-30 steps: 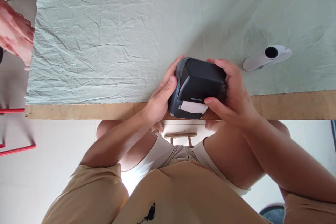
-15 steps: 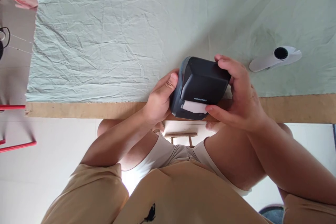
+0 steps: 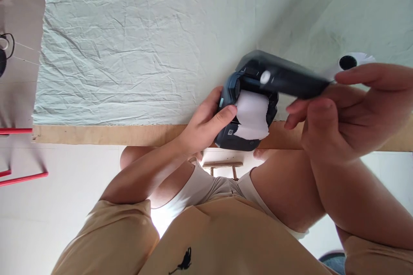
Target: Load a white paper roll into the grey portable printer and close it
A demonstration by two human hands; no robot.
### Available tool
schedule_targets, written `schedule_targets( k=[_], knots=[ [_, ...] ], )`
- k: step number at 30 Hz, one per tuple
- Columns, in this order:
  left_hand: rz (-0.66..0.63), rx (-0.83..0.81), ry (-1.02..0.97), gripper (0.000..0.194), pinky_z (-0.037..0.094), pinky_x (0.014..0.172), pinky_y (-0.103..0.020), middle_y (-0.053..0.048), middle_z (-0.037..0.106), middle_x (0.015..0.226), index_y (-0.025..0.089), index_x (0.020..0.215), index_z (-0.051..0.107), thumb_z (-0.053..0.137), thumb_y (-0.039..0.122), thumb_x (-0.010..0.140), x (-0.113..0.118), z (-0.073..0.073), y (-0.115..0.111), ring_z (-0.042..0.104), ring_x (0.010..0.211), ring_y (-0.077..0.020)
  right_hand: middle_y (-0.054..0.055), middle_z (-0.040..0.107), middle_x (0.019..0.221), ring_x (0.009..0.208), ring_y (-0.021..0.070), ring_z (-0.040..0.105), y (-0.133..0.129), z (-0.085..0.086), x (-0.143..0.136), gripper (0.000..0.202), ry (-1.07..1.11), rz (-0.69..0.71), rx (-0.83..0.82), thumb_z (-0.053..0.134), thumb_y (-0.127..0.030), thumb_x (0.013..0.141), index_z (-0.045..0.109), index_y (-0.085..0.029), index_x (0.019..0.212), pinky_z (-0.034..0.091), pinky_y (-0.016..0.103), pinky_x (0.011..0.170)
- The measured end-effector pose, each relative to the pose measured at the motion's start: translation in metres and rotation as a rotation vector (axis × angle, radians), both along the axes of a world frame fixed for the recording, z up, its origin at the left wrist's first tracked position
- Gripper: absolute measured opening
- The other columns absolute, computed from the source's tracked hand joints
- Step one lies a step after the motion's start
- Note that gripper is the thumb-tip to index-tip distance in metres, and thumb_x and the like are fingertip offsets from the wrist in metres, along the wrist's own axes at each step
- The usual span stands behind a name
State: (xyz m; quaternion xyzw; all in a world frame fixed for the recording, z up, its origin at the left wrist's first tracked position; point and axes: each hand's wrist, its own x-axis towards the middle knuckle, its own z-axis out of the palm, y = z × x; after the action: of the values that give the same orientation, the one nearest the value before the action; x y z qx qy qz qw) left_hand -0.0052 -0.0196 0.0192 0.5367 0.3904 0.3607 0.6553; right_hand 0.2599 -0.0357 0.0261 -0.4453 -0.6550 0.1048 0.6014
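A black label printer (image 3: 238, 142) is tilted at the table's front edge, its lid (image 3: 290, 75) swung up and blurred by motion. Inside the body sits white paper (image 3: 253, 109), with a torn end hanging over the front. My left hand (image 3: 206, 124) grips the printer's left side, thumb on the rim beside the paper. At the lid's raised right end is my right hand (image 3: 342, 111), its fingers bent around that end; the exact contact is partly hidden. Behind that hand lies a white paper roll (image 3: 359, 58) with a dark round end.
A pale green, wrinkled cloth (image 3: 129, 43) covers the table, leaving a wooden front edge (image 3: 106, 134) bare. My legs are under this edge. Red metal bars (image 3: 24, 179) stand on the floor at the left, and a black cable (image 3: 11, 45) lies farther back.
The printer's lid has swung up and to the right with my right hand, uncovering the paper inside. My left thumb has shifted onto the rim near the paper.
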Motion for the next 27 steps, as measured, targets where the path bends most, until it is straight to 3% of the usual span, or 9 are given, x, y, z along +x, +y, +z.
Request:
schedule_targets(
  k=[3, 6, 9, 14, 17, 21, 27],
  knots=[
    [-0.004, -0.014, -0.008, 0.074, 0.078, 0.115, -0.06, -0.012, 0.091, 0.135, 0.03, 0.142, 0.078, 0.083, 0.095, 0.107, -0.001, 0.0, 0.001, 0.088, 0.142, -0.0449, 0.005, 0.087, 0.106, 0.067, 0.0223, 0.081, -0.003, 0.008, -0.006, 0.026, 0.017, -0.053, -0.045, 0.09, -0.052, 0.116, 0.074, -0.034, 0.108, 0.055, 0.041, 0.046],
    [-0.027, 0.018, -0.007, 0.082, 0.076, 0.115, -0.054, -0.012, 0.092, 0.137, 0.028, 0.146, 0.079, 0.083, 0.099, 0.106, -0.002, -0.008, 0.003, 0.086, 0.138, -0.0409, 0.0, 0.089, 0.093, 0.06, 0.0194, 0.075, -0.006, 0.013, -0.009, 0.018, -0.078, -0.002, -0.09, 0.089, -0.031, 0.115, 0.075, -0.035, 0.103, 0.051, 0.039, 0.048],
    [-0.081, 0.06, -0.004, 0.091, 0.073, 0.114, -0.051, -0.012, 0.091, 0.143, 0.026, 0.149, 0.08, 0.083, 0.104, 0.103, -0.004, -0.016, 0.004, 0.083, 0.132, -0.0367, -0.007, 0.087, 0.082, 0.056, 0.0167, 0.07, -0.009, 0.015, -0.006, 0.02, -0.328, 0.008, -0.093, 0.087, -0.018, 0.112, 0.083, -0.037, 0.107, 0.045, 0.037, 0.048],
    [-0.133, 0.088, -0.02, 0.086, 0.068, 0.117, -0.05, -0.014, 0.089, 0.149, 0.024, 0.155, 0.081, 0.085, 0.095, 0.107, -0.006, -0.018, 0.005, 0.081, 0.133, -0.036, -0.009, 0.083, 0.075, 0.055, 0.0177, 0.07, -0.013, 0.019, 0.0, 0.014, -0.615, -0.008, -0.15, 0.085, -0.026, 0.117, 0.089, -0.04, 0.119, 0.045, 0.038, 0.049],
    [-0.132, 0.087, -0.026, 0.085, 0.067, 0.118, -0.05, -0.014, 0.088, 0.15, 0.023, 0.156, 0.08, 0.085, 0.094, 0.109, -0.006, -0.017, 0.005, 0.081, 0.134, -0.0364, -0.007, 0.086, 0.079, 0.057, 0.0171, 0.072, -0.013, 0.021, 0.001, 0.016, -0.599, -0.009, -0.188, 0.084, -0.029, 0.119, 0.092, -0.041, 0.124, 0.046, 0.038, 0.05],
    [-0.13, 0.085, -0.008, 0.088, 0.069, 0.116, -0.052, -0.013, 0.088, 0.146, 0.025, 0.153, 0.082, 0.084, 0.1, 0.106, -0.006, -0.019, 0.006, 0.081, 0.131, -0.0369, -0.006, 0.095, 0.1, 0.069, 0.0153, 0.08, -0.011, 0.019, -0.004, 0.028, -0.52, 0.083, -0.118, 0.087, -0.021, 0.115, 0.091, -0.039, 0.136, 0.053, 0.033, 0.054],
    [-0.133, 0.09, -0.036, 0.08, 0.067, 0.116, -0.049, -0.012, 0.087, 0.146, 0.026, 0.151, 0.081, 0.083, 0.094, 0.11, -0.006, -0.02, 0.006, 0.079, 0.13, -0.0345, -0.003, 0.096, 0.108, 0.082, 0.0145, 0.087, -0.016, 0.018, -0.014, 0.018, -0.543, 0.053, -0.083, 0.08, -0.016, 0.12, 0.088, -0.031, 0.113, 0.05, 0.031, 0.055]
  ],
)
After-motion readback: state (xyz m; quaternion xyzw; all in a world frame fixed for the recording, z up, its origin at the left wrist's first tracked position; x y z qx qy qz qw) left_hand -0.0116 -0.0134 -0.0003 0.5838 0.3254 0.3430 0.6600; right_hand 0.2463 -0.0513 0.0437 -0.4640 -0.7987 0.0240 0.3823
